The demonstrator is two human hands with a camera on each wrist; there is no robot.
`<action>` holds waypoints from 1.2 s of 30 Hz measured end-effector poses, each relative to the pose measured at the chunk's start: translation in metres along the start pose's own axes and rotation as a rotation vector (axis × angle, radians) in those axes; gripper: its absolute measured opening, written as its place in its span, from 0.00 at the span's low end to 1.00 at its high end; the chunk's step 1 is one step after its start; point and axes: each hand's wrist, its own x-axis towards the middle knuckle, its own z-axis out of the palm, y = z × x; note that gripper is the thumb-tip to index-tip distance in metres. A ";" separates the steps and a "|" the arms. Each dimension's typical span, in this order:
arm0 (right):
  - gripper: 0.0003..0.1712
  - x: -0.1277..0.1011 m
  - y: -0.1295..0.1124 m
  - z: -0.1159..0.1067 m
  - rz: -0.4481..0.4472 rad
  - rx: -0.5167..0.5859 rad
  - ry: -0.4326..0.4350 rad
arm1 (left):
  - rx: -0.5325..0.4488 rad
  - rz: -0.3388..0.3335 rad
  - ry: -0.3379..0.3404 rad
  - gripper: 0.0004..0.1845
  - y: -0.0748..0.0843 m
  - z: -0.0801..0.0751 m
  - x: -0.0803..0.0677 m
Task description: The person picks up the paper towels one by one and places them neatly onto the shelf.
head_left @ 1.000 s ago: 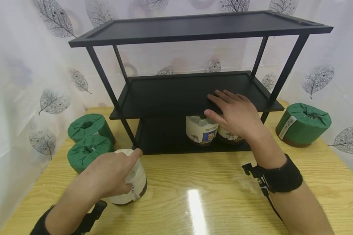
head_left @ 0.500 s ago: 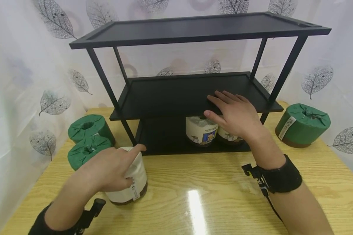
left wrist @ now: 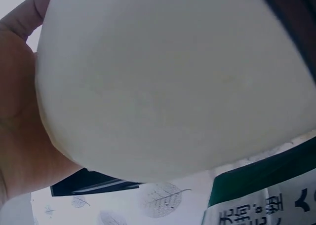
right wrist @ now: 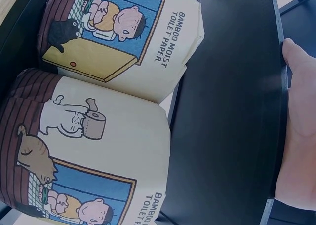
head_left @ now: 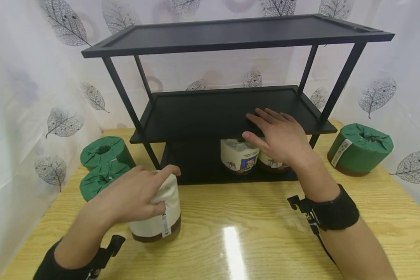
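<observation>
My left hand (head_left: 145,192) grips a white wrapped toilet roll (head_left: 159,223) from above, just above the wooden table in front of the black rack's left leg. In the left wrist view the white roll (left wrist: 173,87) fills the frame against my palm (left wrist: 17,136). My right hand (head_left: 278,132) rests flat, fingers straight, on the front edge of the rack's middle shelf (head_left: 203,112). Below it, two white rolls with cartoon prints (head_left: 238,155) (head_left: 271,163) stand on the bottom shelf. The right wrist view shows the same cartoon rolls (right wrist: 123,32) (right wrist: 84,156) close up.
Two green wrapped rolls (head_left: 105,149) (head_left: 103,179) sit on the table (head_left: 252,233) left of the rack, and another green roll (head_left: 360,149) sits at the right. The top shelf (head_left: 231,33) holds nothing. A leaf-print curtain hangs behind and at both sides.
My left hand has shifted the white roll a little to the right, towards the rack, and stood it more upright. My right hand has stayed on the middle shelf.
</observation>
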 end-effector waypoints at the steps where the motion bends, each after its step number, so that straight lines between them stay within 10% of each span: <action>1: 0.38 0.000 0.000 0.000 0.000 0.000 0.001 | -0.009 0.007 0.006 0.34 -0.001 0.000 0.001; 17: 0.39 0.000 0.000 0.001 -0.001 -0.001 0.008 | 0.069 0.188 0.254 0.32 -0.014 0.008 0.015; 36: 0.38 0.000 0.001 0.001 -0.009 -0.006 0.025 | 0.236 0.123 0.391 0.28 -0.016 0.011 0.022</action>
